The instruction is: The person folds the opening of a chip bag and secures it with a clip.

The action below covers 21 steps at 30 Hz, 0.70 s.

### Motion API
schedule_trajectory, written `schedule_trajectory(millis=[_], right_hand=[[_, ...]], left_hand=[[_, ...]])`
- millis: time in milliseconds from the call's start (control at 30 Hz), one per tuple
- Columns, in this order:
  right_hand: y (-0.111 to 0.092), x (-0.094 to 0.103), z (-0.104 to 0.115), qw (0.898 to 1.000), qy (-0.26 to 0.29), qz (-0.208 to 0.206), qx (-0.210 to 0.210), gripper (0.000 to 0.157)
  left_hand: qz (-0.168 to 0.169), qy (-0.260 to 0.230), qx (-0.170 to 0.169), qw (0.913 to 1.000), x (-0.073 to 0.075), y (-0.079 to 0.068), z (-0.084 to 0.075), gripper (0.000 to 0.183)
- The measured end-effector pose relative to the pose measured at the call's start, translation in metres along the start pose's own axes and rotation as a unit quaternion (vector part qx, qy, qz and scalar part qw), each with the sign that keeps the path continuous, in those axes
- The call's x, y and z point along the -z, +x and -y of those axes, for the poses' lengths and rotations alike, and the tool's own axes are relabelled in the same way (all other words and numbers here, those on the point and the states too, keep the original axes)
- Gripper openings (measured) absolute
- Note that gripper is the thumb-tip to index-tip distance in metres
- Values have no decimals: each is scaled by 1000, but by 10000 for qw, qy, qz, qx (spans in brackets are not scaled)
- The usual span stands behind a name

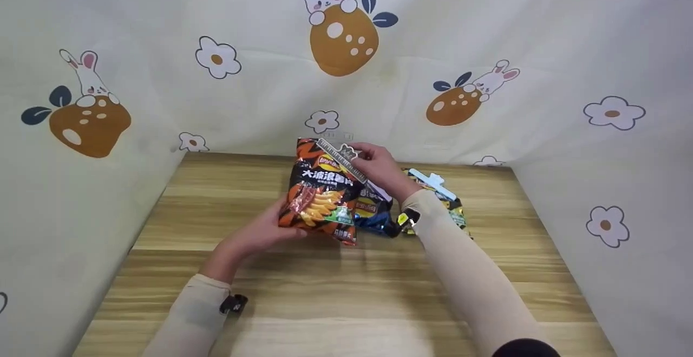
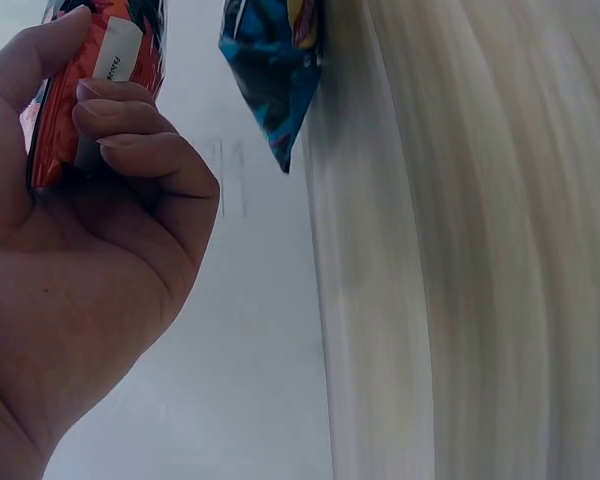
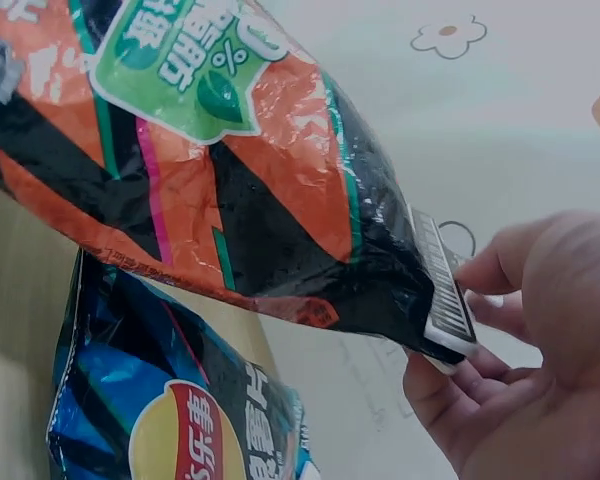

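An orange-and-black bag of potato chips is held up, tilted, above the table. My left hand grips its lower left edge, fingers curled round it in the left wrist view. A bag clip with a piano-key pattern lies slantwise across the bag's top right corner. My right hand pinches this clip by its handle side; in the right wrist view the clip sits over the bag's black edge. Behind the bag is a blue chip bag, partly hidden.
Right of the blue bag lies a dark chip bag with yellow-green parts, a light blue clip across its top. My right forearm covers part of it. The wooden table ends at a patterned cloth wall behind and at both sides.
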State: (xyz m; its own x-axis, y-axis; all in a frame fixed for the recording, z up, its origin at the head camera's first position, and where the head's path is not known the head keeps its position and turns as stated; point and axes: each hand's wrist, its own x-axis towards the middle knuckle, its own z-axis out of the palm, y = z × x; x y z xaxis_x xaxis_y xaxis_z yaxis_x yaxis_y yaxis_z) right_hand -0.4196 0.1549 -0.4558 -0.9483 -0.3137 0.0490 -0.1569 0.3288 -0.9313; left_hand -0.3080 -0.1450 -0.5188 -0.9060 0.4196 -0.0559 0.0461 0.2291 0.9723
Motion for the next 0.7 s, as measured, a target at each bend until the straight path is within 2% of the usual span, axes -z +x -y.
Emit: schedule_trajectory(millis=[133, 267, 500, 700], right_hand=[[7, -5, 0, 9996, -111, 240, 5, 52], [13, -10, -3, 9995, -116, 306, 18, 51], [20, -22, -7, 9997, 47, 213, 76, 47], [28, -35, -6, 9998, 155, -33, 70, 45]], left_hand=[[-143, 1, 125, 9998, 7, -2, 3, 102], [-320, 197, 195, 9991, 13, -4, 6, 102], [-546, 613, 252, 9963, 22, -7, 12, 95], [-642, 917, 403, 9929, 34, -11, 15, 99]])
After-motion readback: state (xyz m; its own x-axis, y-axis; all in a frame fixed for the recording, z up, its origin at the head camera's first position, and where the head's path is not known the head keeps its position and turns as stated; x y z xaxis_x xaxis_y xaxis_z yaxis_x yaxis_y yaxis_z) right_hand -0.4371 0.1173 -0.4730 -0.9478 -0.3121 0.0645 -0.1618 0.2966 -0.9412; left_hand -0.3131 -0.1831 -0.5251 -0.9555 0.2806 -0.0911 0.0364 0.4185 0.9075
